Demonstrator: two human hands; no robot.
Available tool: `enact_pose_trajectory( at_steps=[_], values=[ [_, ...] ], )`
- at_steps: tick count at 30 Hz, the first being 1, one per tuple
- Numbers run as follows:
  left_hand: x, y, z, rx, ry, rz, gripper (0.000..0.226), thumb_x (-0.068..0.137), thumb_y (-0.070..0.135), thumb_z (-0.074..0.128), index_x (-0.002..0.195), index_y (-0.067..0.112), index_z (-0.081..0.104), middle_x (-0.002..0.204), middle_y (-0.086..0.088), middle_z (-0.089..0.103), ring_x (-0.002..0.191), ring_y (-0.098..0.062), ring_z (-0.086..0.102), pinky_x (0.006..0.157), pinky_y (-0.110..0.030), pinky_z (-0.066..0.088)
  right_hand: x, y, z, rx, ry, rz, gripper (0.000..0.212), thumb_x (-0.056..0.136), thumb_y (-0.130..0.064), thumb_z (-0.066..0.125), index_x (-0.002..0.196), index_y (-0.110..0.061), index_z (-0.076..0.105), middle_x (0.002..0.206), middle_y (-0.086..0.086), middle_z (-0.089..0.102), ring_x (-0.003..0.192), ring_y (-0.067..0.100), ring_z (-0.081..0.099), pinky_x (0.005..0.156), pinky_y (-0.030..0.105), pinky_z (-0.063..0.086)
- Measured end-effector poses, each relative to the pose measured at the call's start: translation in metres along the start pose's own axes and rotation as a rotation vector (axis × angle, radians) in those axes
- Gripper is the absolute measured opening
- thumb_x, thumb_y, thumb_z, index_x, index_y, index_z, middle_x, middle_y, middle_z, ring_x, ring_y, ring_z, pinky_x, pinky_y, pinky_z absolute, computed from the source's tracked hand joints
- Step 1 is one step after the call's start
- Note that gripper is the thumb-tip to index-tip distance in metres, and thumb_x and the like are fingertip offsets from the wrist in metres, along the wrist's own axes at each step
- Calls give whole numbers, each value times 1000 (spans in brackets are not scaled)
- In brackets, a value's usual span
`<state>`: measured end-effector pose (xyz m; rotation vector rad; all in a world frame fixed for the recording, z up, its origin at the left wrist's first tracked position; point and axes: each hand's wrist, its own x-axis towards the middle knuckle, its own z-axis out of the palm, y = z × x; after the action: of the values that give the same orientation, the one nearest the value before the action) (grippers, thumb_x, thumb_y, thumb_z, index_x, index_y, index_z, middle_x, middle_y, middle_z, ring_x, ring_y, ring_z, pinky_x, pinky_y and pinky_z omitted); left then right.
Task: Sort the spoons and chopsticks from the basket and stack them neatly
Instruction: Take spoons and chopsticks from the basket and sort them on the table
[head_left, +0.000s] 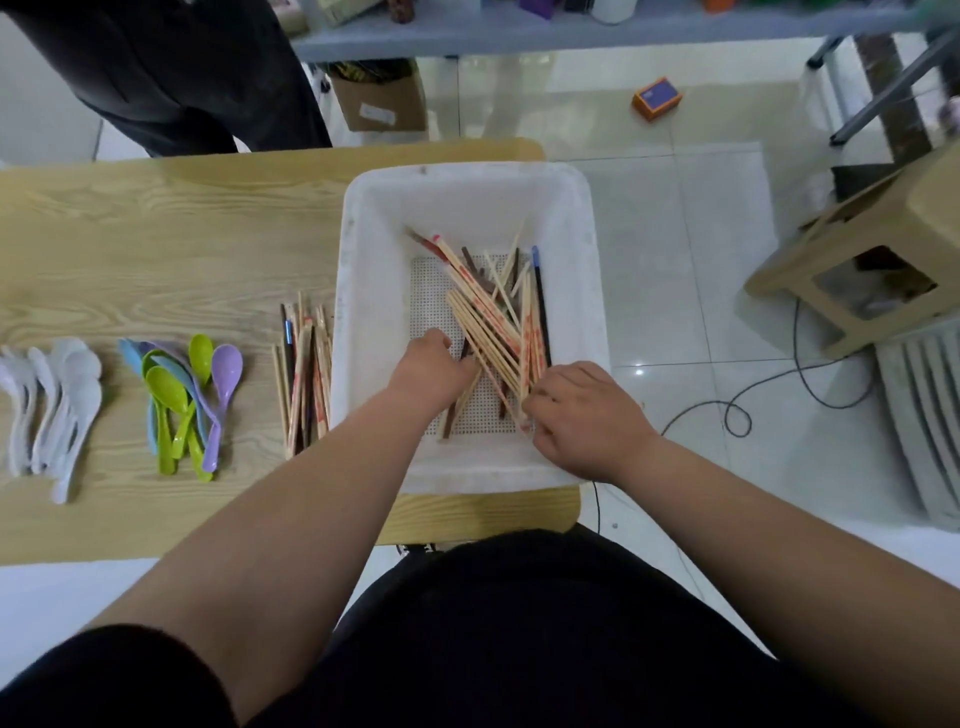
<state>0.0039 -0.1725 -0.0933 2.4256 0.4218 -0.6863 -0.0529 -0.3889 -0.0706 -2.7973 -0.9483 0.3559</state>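
Presently the right hand (576, 415) is seen inside the basket (467, 176), its fingers curled round the near ends of the loose chopsticks (493, 317), which are being gathered where they fan out. The left hand (434, 371) is reached in beside it, knuckles up, with its fingertips at the same bundle. Whether anything is gripped there cannot be told, since the fingers are hidden beneath the hand.

The loose chopsticks are scattered crosswise over the perforated bottom of the basket, and no spoon can be made out among them. Just outside the left wall, a sorted chopstick pile (306, 374) is laid roughly parallel on the table (156, 234). Further left, the coloured spoons (187, 400) are nested together, and the white spoons (57, 410) are grouped at the table's edge.

The spoon sorting is judged finished. What is left is a good handful of chopsticks to be lifted out, added to the pile and squared up.
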Motion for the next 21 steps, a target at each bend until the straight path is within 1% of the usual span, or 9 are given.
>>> enact_pose_trajectory(
  at_steps=[2,3,5,7,8,10,14,17,21],
  values=[
    [16,7,13,-40,-12,-99,56,81,52,66,112,6,57,104,-11,66,86,-27,63,62,-30,44,1,2,4,-13,15,-22,33,88,-32,47,95,-14,73,94,5,66,95,28,62,90,43,46],
    [21,12,19,-70,3,-138,59,77,56,67,109,8,57,103,-11,67,85,-27,64,62,-30,46,1,2,6,-13,28,-30,30,87,-32,49,94,-14,73,93,5,66,95,27,62,90,43,45],
    [29,24,28,-103,49,-188,76,70,65,70,118,9,53,111,-11,64,96,-29,64,75,-34,54,1,4,9,-9,55,-44,28,86,-32,52,93,-15,72,92,4,65,93,26,60,90,41,41],
    [34,36,35,-21,82,-199,92,69,69,70,132,7,44,127,-14,55,114,-35,57,94,-44,52,2,5,12,-9,63,-54,27,86,-33,51,91,-15,71,91,4,64,92,26,59,89,41,40],
    [36,41,38,28,99,-194,93,71,67,70,135,6,41,131,-16,51,120,-36,53,100,-46,48,2,6,13,-8,69,-56,27,86,-33,51,89,-14,71,92,5,63,92,26,59,88,41,40],
    [41,47,41,77,108,-195,92,74,62,70,137,3,38,135,-19,48,125,-37,49,104,-45,45,3,7,16,0,89,-64,27,85,-31,50,86,-13,70,90,6,63,90,28,59,87,41,40],
    [43,44,37,99,45,-199,83,74,44,77,136,4,39,133,-18,47,123,-36,51,101,-44,48,2,7,18,25,126,-79,25,82,-30,50,81,-12,68,85,7,62,86,30,59,82,42,42],
    [37,37,34,174,28,-151,69,81,28,74,135,4,38,132,-19,47,120,-36,53,97,-42,50,3,7,16,34,134,-75,24,81,-29,50,80,-12,67,84,7,61,85,30,59,82,41,43],
    [32,26,31,187,37,-130,61,82,30,74,129,4,44,124,-15,53,110,-32,58,85,-37,53,4,6,14,26,90,-56,24,80,-29,49,79,-12,67,83,7,61,84,30,59,83,41,44]
  ],
)
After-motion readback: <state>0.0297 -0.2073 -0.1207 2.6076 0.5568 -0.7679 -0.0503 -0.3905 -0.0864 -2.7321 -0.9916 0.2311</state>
